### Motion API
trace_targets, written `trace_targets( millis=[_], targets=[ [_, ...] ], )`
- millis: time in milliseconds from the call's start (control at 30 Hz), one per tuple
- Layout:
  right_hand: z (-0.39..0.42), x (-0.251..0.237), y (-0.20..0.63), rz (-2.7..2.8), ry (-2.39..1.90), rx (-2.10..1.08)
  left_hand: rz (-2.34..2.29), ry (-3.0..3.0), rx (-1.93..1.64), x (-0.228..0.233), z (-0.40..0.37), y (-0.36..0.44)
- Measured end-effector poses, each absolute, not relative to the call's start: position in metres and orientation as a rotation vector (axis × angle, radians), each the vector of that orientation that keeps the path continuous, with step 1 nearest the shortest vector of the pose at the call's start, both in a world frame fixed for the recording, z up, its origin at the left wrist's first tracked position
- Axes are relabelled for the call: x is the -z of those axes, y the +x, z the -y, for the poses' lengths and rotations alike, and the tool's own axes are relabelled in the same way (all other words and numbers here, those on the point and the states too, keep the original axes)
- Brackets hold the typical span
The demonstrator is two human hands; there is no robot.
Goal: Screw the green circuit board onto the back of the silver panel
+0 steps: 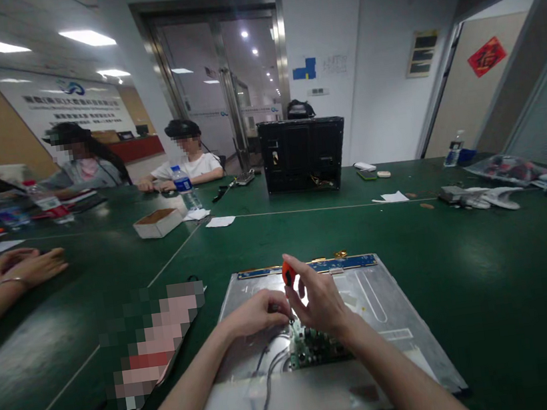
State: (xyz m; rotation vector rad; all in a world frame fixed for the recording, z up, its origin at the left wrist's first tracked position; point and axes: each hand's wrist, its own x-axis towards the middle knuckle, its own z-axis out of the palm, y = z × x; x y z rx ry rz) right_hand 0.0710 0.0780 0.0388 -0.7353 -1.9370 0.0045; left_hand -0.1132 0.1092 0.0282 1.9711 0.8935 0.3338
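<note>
My right hand (318, 296) grips an orange-and-black screwdriver (288, 273) held upright, its tip down at the upper left corner of a green circuit board (317, 348). Close to that tip, my left hand (262, 313) has its fingers curled together beside the shaft; whether they pinch anything is hidden. The board sits on the silver metal back of a display panel (392, 303), which lies flat before me. Along the panel's far edge runs a blue circuit strip (356, 261). Grey cables (269, 384) trail from the board's left side toward me.
Left of the panel lies a blurred-out pink object (169, 333) with a white cable. A co-worker's hands (30, 267) rest at the far left. Farther back are a white box (158, 223), a water bottle (184, 186), a black monitor housing (304, 154) and white gloves (484, 196).
</note>
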Motion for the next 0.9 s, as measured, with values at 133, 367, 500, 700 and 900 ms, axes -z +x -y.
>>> trace_targets(
  millis=[133, 367, 500, 700, 900],
  targets=[
    [-0.0796, -0.0371, 0.0699, 1.905, -0.750, 0.034, -0.918, 1.985, -0.313, -0.0328, -0.1081, -0.1115],
    [-0.0792, -0.0391, 0.0710, 1.912, -0.749, 0.057, -0.931, 1.986, -0.315, -0.0389, -0.1063, -0.1095],
    [-0.0780, -0.0399, 0.0717, 1.928, -0.741, 0.005, -0.929, 1.970, -0.323, -0.0371, -0.1064, -0.1095],
    [-0.0770, -0.0401, 0.0713, 1.924, -0.742, -0.004, -0.922, 1.955, -0.321, -0.0354, -0.1064, -0.1104],
    [-0.0791, -0.0376, 0.0696, 1.907, -0.758, 0.039, -0.955, 1.959, -0.322, -0.0336, -0.1069, -0.1112]
  ],
)
